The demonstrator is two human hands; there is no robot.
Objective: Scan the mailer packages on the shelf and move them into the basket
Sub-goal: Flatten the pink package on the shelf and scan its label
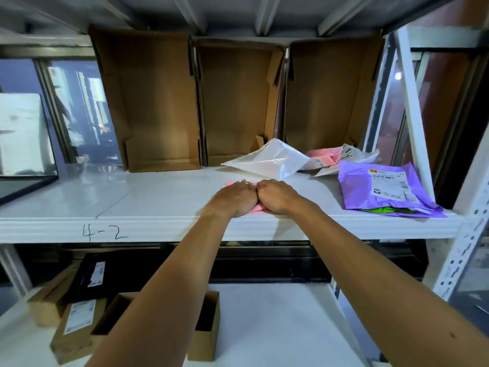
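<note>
A small pink mailer (254,209) lies near the front edge of the white shelf (132,197), mostly hidden under both hands. My left hand (232,198) and my right hand (277,196) sit side by side on it, knuckles touching, with fingers curled down onto it. Behind them lies a white mailer (267,160). Further right is another pink mailer (324,156) with a clear bag. A purple mailer (378,189) with a white label lies at the right end, over something green (383,210).
Three open cardboard boxes (153,102) stand on their sides along the back of the shelf. "4-2" (105,233) is written on the shelf's front lip. On the lower shelf sit small cardboard boxes (76,321) and a black mailer (90,274). A white upright (460,255) stands at the right.
</note>
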